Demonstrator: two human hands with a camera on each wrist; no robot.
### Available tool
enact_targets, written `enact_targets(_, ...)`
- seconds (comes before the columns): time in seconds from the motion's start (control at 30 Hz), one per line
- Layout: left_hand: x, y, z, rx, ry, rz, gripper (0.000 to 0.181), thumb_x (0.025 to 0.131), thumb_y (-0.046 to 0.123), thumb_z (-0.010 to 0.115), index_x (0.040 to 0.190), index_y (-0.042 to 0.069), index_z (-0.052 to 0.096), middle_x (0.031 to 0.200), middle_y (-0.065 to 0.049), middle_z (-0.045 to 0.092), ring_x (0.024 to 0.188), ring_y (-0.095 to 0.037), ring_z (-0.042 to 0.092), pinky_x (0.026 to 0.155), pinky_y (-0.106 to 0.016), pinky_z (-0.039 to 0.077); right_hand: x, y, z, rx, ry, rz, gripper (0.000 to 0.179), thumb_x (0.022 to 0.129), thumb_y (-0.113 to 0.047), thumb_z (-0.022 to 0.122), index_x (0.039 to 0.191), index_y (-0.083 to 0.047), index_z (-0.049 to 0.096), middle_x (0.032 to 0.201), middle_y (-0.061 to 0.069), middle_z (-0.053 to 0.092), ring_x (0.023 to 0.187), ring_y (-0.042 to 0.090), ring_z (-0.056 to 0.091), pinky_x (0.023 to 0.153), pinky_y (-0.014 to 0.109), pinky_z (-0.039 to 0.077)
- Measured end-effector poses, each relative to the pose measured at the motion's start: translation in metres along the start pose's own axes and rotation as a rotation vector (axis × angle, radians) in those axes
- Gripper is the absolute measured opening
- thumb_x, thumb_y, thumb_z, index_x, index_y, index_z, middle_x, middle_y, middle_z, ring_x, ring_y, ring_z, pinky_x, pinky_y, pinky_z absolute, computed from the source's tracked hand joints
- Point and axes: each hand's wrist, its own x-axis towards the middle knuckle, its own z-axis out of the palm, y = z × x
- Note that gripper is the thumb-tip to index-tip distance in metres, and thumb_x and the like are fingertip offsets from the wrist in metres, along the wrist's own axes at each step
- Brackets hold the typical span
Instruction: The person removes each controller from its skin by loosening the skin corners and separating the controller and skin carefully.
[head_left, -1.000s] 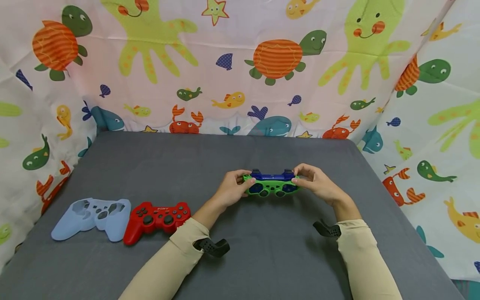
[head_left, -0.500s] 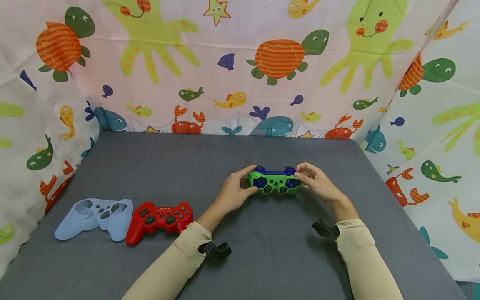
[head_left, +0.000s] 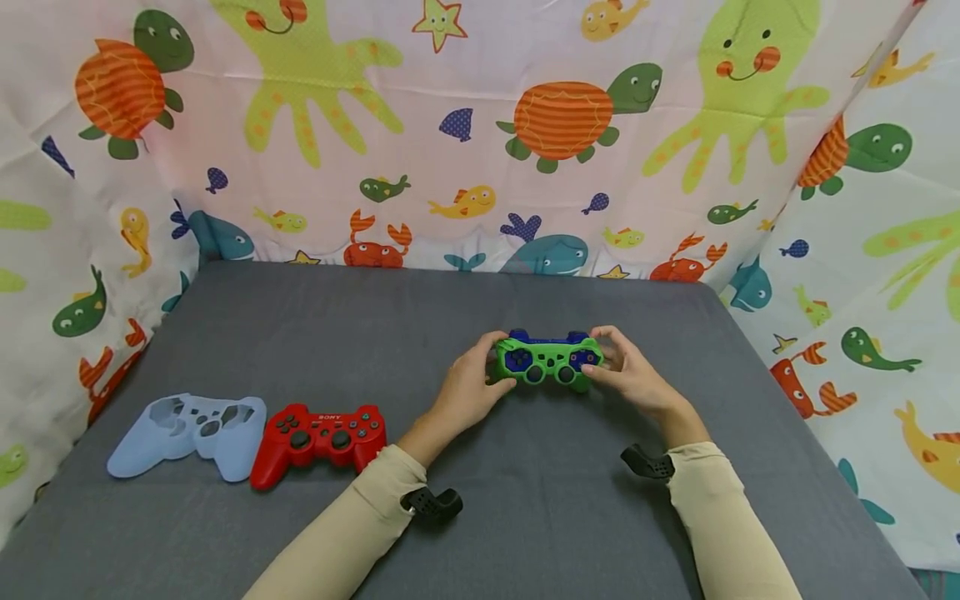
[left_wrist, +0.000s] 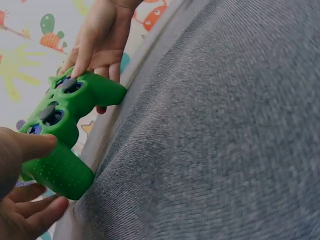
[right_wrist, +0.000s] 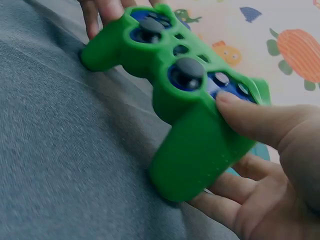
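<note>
Both hands hold a blue game controller (head_left: 551,360), which sits in a green silicone cover (right_wrist: 187,150). The left hand (head_left: 467,385) grips its left end, thumb on the near side and fingers behind, as the left wrist view shows. At the other end the right hand (head_left: 636,382) grips with its thumb (right_wrist: 245,112) pressed at the face buttons and its fingers underneath. Button openings and both thumbsticks show through the cover. The controller's underside is hidden.
Left on the grey cloth-covered table (head_left: 337,333) lies a red Sony controller (head_left: 321,442). Beside it is a pale blue silicone controller cover (head_left: 191,437). A curtain (head_left: 450,158) with sea animals closes off the back and sides.
The controller has tilted so that more of its face shows, and it has shifted slightly right. The left hand's grip has widened; the right thumb has moved lower onto the face.
</note>
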Motion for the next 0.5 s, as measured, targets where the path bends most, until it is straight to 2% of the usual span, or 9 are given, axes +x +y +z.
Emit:
enact_targets(0.07,0.003,0.000,-0.004,0.042,-0.007,0.003,0.070,0.091,0.015,0.077,0.150,0.022,0.041,0.131,-0.014,0.065,0.112,-0.030,0.068,0.089,-0.047,0.056,0.007,-0.001,0.002,-0.009,0.010,-0.050,0.038,0.102,-0.003,0.057,0.131,-0.012,0.035,0.122,-0.007,0.064,0.100,0.007,0.069,0.083,0.025,0.056)
enact_targets(0.13,0.004,-0.002,-0.007,0.036,-0.006,0.000,0.070,0.090,0.012,0.076,0.150,0.020,0.040,0.126,-0.015,0.067,0.109,-0.030,0.069,0.088,-0.046,0.056,0.010,-0.003,0.004,-0.023,0.017,-0.062,0.037,0.103,-0.004,0.055,0.133,-0.010,0.035,0.119,-0.008,0.065,0.098,0.008,0.069,0.080,0.025,0.057)
enact_targets(0.33,0.003,-0.005,-0.005,-0.076,-0.048,-0.034,0.061,0.095,0.014,0.070,0.150,0.016,0.044,0.123,-0.013,0.070,0.106,-0.027,0.071,0.087,-0.043,0.057,0.000,-0.002,0.005,-0.088,0.038,0.024,0.039,0.106,-0.014,0.051,0.140,-0.004,0.033,0.110,-0.006,0.067,0.095,0.006,0.068,0.082,0.028,0.057)
enact_targets(0.5,0.000,-0.002,-0.013,-0.079,-0.107,-0.090,0.059,0.096,0.019,0.071,0.149,0.016,0.046,0.119,-0.013,0.070,0.097,-0.024,0.072,0.080,-0.039,0.057,-0.002,0.002,0.003,-0.065,-0.062,0.054,0.056,0.100,-0.007,0.061,0.144,0.000,0.026,0.115,-0.003,0.068,0.098,0.007,0.069,0.083,0.026,0.057)
